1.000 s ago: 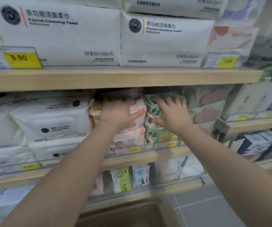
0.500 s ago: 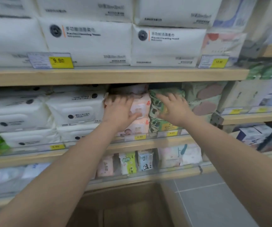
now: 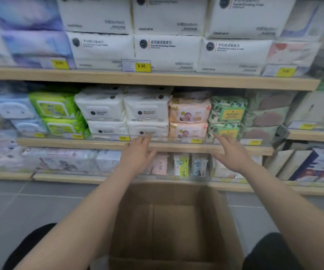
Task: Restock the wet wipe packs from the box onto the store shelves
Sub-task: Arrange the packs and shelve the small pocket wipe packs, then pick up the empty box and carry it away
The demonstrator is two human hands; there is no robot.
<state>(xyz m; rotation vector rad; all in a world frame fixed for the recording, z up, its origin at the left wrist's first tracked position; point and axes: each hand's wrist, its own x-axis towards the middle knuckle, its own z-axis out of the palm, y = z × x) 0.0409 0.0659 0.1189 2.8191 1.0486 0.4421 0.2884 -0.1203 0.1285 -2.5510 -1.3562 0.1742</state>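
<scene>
Pink wipe packs (image 3: 188, 112) sit stacked on mid shelf (image 3: 176, 146), far side, w/ green packs (image 3: 227, 112) just right. Left hand (image 3: 137, 154) & right hand (image 3: 233, 154) both spread, holding nothing. Box (image 3: 176, 221) near, looks empty; check inside, then square the fronts.

1. Both hands are empty with fingers spread, held in front of the middle shelf (image 3: 98, 143) edge.
2. Left hand (image 3: 137, 155) is below the white packs (image 3: 147, 111); right hand (image 3: 233, 152) is below the green leaf packs (image 3: 228, 110).
3. Pink packs (image 3: 189, 111) sit two high between the white and leaf stacks.
4. An open box (image 3: 176, 227) stands on the floor (image 3: 40, 203) below the arms; its visible inside shows bare cardboard.
5. Top shelf (image 3: 157, 77) carries white towel packs (image 3: 169, 49) and a 9.90 tag (image 3: 142, 66).
</scene>
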